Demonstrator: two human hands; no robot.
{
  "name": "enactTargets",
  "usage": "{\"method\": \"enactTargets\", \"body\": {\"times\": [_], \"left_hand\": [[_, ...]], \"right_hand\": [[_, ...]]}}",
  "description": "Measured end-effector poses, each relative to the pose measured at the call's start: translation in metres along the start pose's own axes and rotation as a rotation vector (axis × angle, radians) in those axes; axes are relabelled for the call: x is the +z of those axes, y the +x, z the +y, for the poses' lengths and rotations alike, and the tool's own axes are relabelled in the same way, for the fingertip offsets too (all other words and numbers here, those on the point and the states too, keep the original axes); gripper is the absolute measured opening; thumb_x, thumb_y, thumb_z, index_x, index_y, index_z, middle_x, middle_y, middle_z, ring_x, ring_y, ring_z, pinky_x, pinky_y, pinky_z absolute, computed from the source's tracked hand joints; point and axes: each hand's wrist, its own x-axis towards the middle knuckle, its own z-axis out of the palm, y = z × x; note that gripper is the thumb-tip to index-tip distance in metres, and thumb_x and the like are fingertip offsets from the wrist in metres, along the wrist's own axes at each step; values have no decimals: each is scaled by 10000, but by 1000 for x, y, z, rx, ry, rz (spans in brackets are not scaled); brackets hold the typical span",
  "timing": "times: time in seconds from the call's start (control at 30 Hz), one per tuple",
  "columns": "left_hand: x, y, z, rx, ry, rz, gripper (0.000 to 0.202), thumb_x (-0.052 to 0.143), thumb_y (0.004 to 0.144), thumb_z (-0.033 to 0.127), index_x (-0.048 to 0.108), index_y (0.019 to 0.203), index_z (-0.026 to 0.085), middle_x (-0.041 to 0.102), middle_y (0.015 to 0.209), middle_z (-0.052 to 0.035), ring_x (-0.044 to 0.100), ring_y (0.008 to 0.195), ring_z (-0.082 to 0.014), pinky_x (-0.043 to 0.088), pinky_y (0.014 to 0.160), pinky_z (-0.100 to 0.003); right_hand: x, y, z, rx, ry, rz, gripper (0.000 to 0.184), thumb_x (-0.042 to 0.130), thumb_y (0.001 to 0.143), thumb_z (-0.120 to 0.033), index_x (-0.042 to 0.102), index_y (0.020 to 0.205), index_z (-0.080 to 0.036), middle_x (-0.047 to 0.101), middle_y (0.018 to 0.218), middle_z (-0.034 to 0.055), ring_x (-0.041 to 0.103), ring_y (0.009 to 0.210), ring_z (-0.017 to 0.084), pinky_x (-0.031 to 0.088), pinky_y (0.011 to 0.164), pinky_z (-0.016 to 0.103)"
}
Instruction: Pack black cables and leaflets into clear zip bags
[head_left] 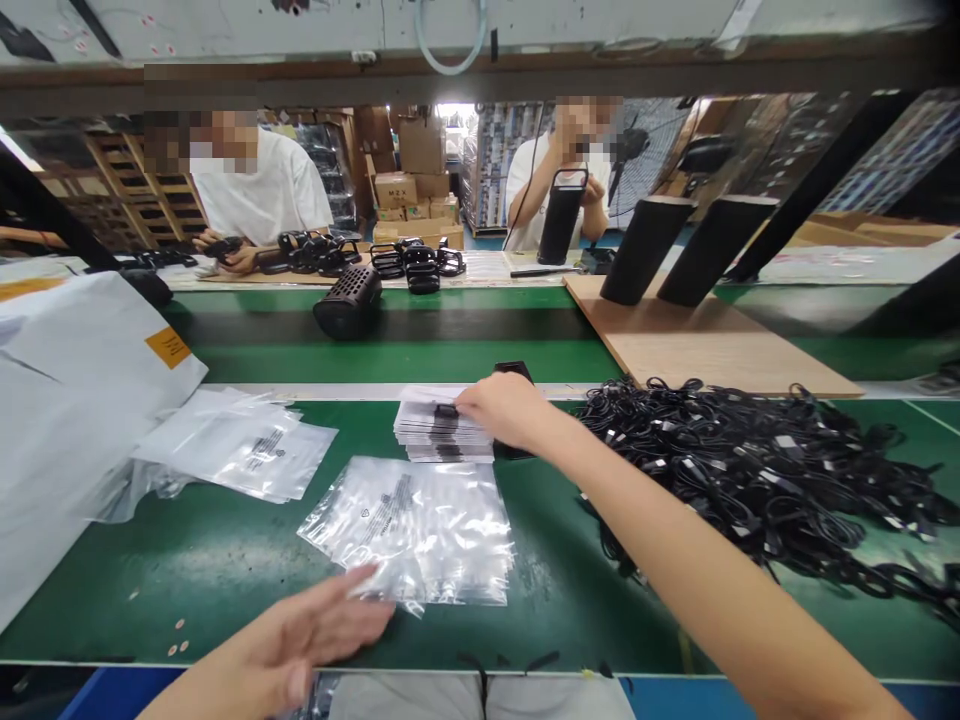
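My right hand (506, 408) reaches over a stack of white printed leaflets (442, 445), its fingers bent together at the upper right corner. A small dark patch shows by the fingertips; whether it is print or an object I cannot tell. Partly covered by that hand, a black item (514, 370) stands beside the stack. My left hand (322, 625), somewhat blurred, is open with fingers stretched out at the near edge of a pile of clear plastic bags (450, 530). More clear bags (255, 445) lie farther left.
A heap of black cables (735, 480) covers the right side. Beyond are a black perforated cylinder (349, 300) and two black cylinders (645, 250) on a wooden board (720, 345). A white sack (82, 380) stands left. Two people work across the bench; a shelf runs overhead.
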Motion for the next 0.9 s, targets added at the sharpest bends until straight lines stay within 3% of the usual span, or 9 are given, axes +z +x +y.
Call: {"method": "enactTargets", "body": {"times": [0.07,0.13,0.17,0.27,0.33,0.4,0.47,0.6,0.9], "left_hand": [[21,23,22,5,-140,-28,762,555,593,693,515,1206,241,566,1219,-88,493,1127,-325,359,972,-476],[35,42,33,17,-193,34,601,535,729,563,492,1221,220,554,1235,-80,479,1150,-279,380,969,-420],[39,49,35,11,-186,69,520,547,768,477,492,1217,220,563,1225,-72,489,1141,-261,403,948,-396],[48,60,32,-28,-81,91,396,577,788,338,532,1165,224,623,1137,-55,558,1041,-236,467,846,-349],[54,63,29,-46,9,7,346,576,783,356,583,1095,205,663,1044,-57,598,941,-224,475,800,-331],[58,65,27,-33,138,-60,325,573,772,372,609,1035,184,683,936,-58,611,846,-207,472,766,-316],[60,69,25,37,376,43,303,562,760,390,616,967,177,668,786,-39,597,728,-189,465,692,-300],[61,76,18,176,1005,387,164,593,697,376,614,734,218,573,657,10,526,597,-167,397,582,-273],[64,82,19,162,1259,318,229,465,781,313,618,624,243,589,702,9,546,588,-159,360,548,-253]], "right_hand": [[12,-20,-24,-90,-19,75,263,437,829,-84,638,984,-155,648,1049,86,578,967,202,306,952,364],[29,-45,-46,-355,-38,277,235,434,851,-111,634,971,-124,570,1188,108,490,1115,226,242,1025,388],[37,-58,-54,-371,-20,358,222,440,852,-118,637,953,-119,541,1226,113,435,1173,245,215,1043,419],[58,-92,-64,49,332,490,349,533,822,-288,544,1134,-132,455,1301,153,416,1187,282,322,984,476],[66,-109,-59,335,746,373,422,530,813,-345,506,1189,-155,538,1214,137,542,1044,254,467,840,404],[73,-123,-49,438,1131,191,351,502,825,-347,577,1110,-158,648,1026,94,610,883,219,508,729,331],[79,-134,-38,485,1333,119,320,514,812,-361,644,1000,-137,684,880,74,617,803,212,499,709,316],[93,-152,-23,695,1376,210,359,568,757,-398,650,976,-125,675,775,56,585,688,191,467,586,281],[99,-165,-31,845,1424,324,322,613,698,-424,642,869,-153,649,731,36,549,630,167,425,513,248]]}}
